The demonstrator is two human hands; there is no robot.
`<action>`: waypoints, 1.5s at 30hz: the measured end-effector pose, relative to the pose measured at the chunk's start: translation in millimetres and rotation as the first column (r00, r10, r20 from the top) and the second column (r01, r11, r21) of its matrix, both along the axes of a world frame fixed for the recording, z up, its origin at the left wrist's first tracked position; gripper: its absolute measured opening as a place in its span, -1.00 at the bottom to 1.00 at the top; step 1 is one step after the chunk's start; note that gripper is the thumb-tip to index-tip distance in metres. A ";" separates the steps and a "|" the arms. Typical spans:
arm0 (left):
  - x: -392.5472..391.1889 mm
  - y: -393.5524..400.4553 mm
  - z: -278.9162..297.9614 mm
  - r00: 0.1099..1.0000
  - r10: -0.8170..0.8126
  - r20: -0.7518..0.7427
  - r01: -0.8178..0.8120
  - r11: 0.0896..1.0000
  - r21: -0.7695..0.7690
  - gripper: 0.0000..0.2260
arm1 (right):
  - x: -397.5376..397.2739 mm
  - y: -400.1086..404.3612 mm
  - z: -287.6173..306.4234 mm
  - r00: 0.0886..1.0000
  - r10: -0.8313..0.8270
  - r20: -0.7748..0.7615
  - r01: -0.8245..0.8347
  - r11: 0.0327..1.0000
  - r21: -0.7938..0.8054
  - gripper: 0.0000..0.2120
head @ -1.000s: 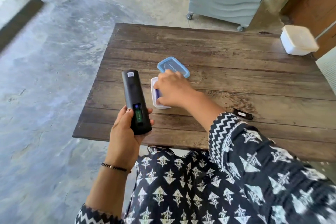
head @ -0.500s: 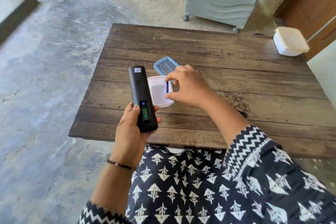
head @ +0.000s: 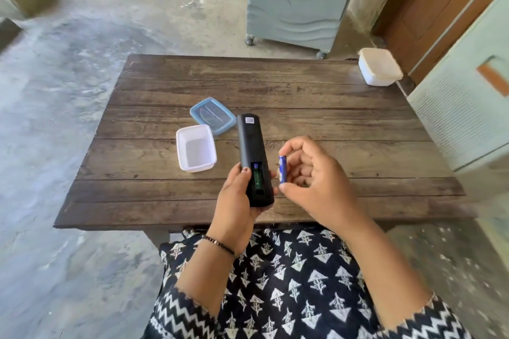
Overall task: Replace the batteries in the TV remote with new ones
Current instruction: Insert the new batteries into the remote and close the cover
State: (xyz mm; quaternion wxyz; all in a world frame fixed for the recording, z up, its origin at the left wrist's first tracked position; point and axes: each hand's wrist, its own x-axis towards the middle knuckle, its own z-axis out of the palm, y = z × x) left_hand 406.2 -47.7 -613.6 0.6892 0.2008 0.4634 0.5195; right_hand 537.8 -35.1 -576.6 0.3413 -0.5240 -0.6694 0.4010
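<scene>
My left hand [head: 234, 201] grips the lower end of a black TV remote [head: 252, 146], back side up. Its battery compartment [head: 257, 177] is uncovered, showing a green board and a blue battery end at the top. My right hand [head: 314, 181] pinches a blue battery [head: 283, 169] upright between thumb and forefinger, just right of the remote and apart from it. A small white container [head: 183, 151] stands open and looks empty on the wooden table [head: 330, 124], left of the remote. Its blue-rimmed lid [head: 212, 115] lies behind it.
A closed white box [head: 378, 66] sits at the table's far right corner. A grey wheeled cooler [head: 297, 0] stands beyond the table. A pale cabinet [head: 468, 107] and a wooden door [head: 429, 3] are on the right. Concrete floor lies to the left.
My right hand lifted a blue battery out of the white container and brought it right, beside the remote. My left hand moved the remote rightward. The view shifted.
</scene>
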 end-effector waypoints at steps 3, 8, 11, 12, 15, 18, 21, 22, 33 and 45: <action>7.0 -0.5 -0.9 1.000 -0.006 0.015 0.006 1.000 -0.015 -0.80 | -0.3 -2.3 -2.8 0.994 -0.052 -0.096 0.055 0.998 0.019 -0.64; 10.9 0.9 -1.7 0.999 -0.031 0.033 0.031 1.000 -0.005 -0.80 | -3.3 -2.1 -5.6 0.945 -0.147 -0.293 0.139 0.989 -0.048 -0.74; 9.0 1.8 -4.1 0.999 -0.044 0.022 0.044 0.999 0.002 -0.79 | -3.4 -2.7 -6.4 0.910 -0.198 -0.365 0.173 0.980 -0.102 -0.85; 8.3 1.9 -4.6 0.999 -0.050 0.011 0.049 0.999 0.005 -0.78 | -3.3 -3.0 -8.3 0.911 -0.205 -0.357 0.183 0.979 -0.095 -0.86; 7.2 1.1 -7.1 0.998 -0.055 -0.013 0.055 0.998 0.005 -0.77 | -5.2 -4.7 -18.9 0.948 -0.207 -0.242 0.214 0.977 0.002 -0.86; 7.7 0.6 -8.6 0.999 -0.035 0.003 0.035 0.999 -0.008 -0.77 | -9.0 -10.9 -30.8 0.987 -0.158 -0.037 0.163 0.950 0.267 -0.88; 7.4 0.0 -9.1 0.998 -0.012 0.059 0.014 1.000 -0.021 -0.79 | -12.2 -17.5 -39.0 0.977 -0.141 0.160 0.045 0.871 0.490 -0.93; 7.3 -0.4 -9.6 0.997 -0.015 0.070 0.016 1.000 -0.022 -0.79 | -12.9 -19.1 -41.2 0.970 -0.144 0.197 0.019 0.850 0.527 -0.95; 4.9 1.7 -15.1 0.990 -0.005 0.142 0.006 1.000 -0.011 -0.76 | -17.1 -28.7 -50.7 0.935 -0.142 0.324 -0.105 0.763 0.638 -0.98; 2.7 8.0 -18.0 0.985 0.059 0.163 -0.049 0.996 -0.069 -0.75 | -23.5 -24.9 -51.8 0.935 -0.105 0.339 -0.096 0.846 0.525 -0.89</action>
